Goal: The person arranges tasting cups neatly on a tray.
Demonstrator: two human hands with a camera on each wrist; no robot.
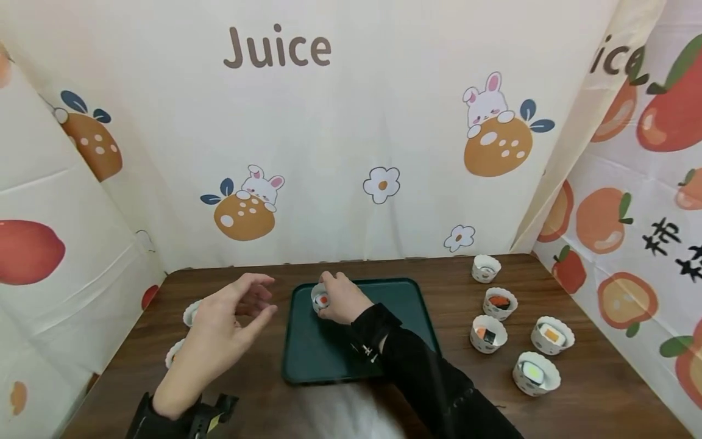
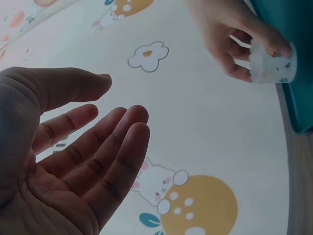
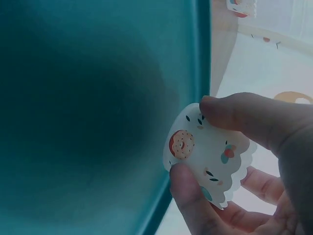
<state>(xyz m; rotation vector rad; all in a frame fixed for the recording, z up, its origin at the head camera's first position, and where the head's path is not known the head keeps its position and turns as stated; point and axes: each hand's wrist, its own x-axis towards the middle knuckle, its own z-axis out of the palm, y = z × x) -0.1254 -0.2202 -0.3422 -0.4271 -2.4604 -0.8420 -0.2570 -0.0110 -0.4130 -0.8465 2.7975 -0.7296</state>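
My right hand [image 1: 347, 300] pinches a small white paper cup [image 3: 208, 154] with a scalloped rim and a printed doughnut. In the head view a piece with a red centre, like a sushi roll, shows inside that cup. The cup is at the back left part of a dark green tray [image 1: 329, 360], with its base close to the tray surface. To the left of the tray, my left hand [image 1: 216, 332] hovers with fingers loosely bent and thumb apart. Nothing lies in its palm in the left wrist view.
On the table's right side stand several similar cups, one with an orange-topped black piece [image 1: 499, 301] and another with a green-white piece [image 1: 532, 373]. Two cups, including a rear one [image 1: 190, 312], are partly hidden behind my left hand. A printed curtain [image 1: 329, 134] borders the table.
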